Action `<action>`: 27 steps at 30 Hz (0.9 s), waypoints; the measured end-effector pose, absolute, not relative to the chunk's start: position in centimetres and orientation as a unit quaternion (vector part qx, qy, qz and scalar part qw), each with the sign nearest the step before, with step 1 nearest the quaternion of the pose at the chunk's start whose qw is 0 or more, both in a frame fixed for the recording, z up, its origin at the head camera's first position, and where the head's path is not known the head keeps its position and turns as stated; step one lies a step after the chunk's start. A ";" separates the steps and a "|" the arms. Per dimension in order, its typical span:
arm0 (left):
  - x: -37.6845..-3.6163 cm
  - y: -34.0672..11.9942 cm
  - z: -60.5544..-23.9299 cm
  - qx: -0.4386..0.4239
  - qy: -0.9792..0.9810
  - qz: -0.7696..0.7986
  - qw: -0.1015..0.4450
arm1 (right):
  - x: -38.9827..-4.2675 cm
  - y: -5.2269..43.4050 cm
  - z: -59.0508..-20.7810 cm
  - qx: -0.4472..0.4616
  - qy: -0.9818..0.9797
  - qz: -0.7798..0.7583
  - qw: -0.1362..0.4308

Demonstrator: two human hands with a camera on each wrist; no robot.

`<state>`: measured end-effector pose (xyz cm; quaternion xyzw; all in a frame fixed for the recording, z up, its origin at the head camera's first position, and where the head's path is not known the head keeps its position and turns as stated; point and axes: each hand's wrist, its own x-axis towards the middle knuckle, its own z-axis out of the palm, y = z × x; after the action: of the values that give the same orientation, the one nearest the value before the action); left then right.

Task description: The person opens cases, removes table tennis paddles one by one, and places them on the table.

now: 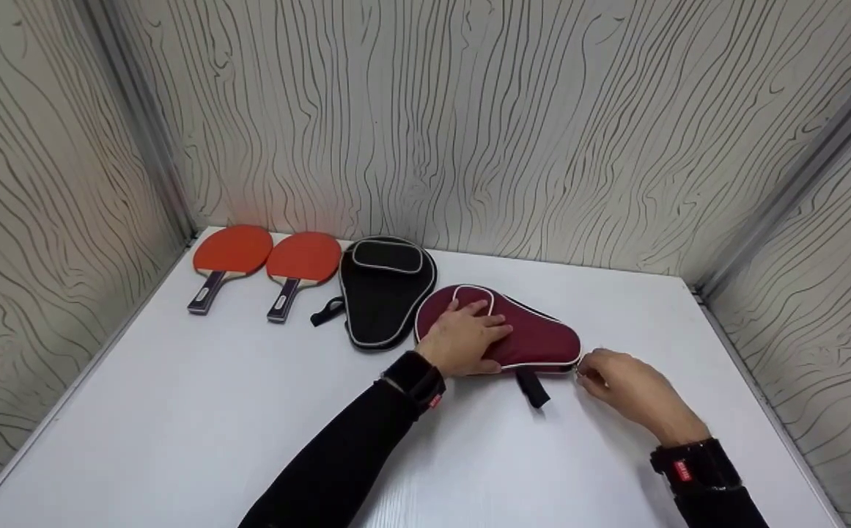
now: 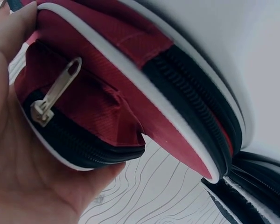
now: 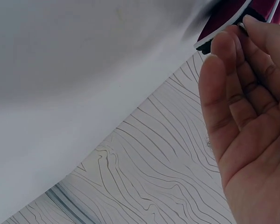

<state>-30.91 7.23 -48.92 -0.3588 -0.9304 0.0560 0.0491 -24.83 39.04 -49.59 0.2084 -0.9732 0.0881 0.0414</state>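
Observation:
A maroon paddle case point(image 1: 535, 339) with white piping lies on the white table point(image 1: 176, 411), its black wrist strap point(image 1: 533, 387) pointing toward me. My left hand point(image 1: 478, 326) lies over its round end, fingers spread and pressing down. In the left wrist view the palm point(image 2: 18, 154) sits against the case point(image 2: 107, 112), beside a silver pocket zip pull point(image 2: 56, 93). My right hand point(image 1: 586, 372) is at the case's narrow end. Its thumb and forefinger point(image 3: 226, 42) pinch a small zip pull at the case's edge point(image 3: 224, 14).
A black paddle case point(image 1: 385, 301) lies just left of the maroon one, almost touching it. Two red paddles point(image 1: 231, 253) point(image 1: 304, 260) lie side by side at the back left, handles toward me. Patterned walls enclose the table on three sides.

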 end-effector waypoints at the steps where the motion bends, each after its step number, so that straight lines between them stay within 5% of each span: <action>1: -30.9 7.3 -48.9 -0.358 -0.931 0.054 0.049 | -24.8 38.9 -49.6 0.207 -0.973 0.088 0.042; 27: -31.8 7.2 -48.8 -0.391 -0.919 0.049 0.018 | -24.5 38.3 -48.6 0.220 -0.966 0.128 0.043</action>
<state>-31.80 7.18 -48.81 -0.3909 -0.9190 0.0489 0.0179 -24.52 38.26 -48.59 0.2202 -0.9660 0.1283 0.0426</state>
